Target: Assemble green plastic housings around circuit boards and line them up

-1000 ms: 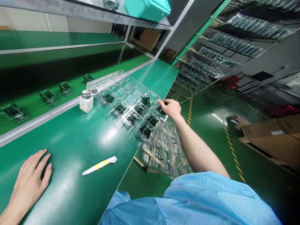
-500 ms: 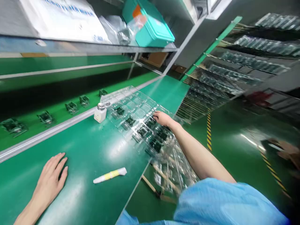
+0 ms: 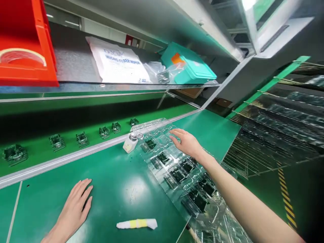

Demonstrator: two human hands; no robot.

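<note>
My left hand (image 3: 75,206) lies flat on the green bench (image 3: 108,189), fingers spread, holding nothing. Over a clear plastic tray (image 3: 162,138), my right hand (image 3: 186,143) hovers with its fingers apart and nothing between them. Several dark circuit boards (image 3: 178,173) sit in the tray's pockets, mostly in the nearer part. Beside the tray's left edge stands a white bottle (image 3: 130,143) with a metal top. A white roll with a yellow band (image 3: 137,223) lies on the bench between my hands, nearer the front edge.
Several circuit boards (image 3: 57,142) line the green ledge behind the bench. The shelf above (image 3: 76,86) holds a red bin (image 3: 27,71), a white wiper pack (image 3: 121,65) and a teal box (image 3: 193,67). At the right stands a wire rack (image 3: 286,125) of clear trays.
The view has swung left and up, bringing the red bin into sight. My right hand has moved from a board in the tray toward its far part, and its fingers have opened.
</note>
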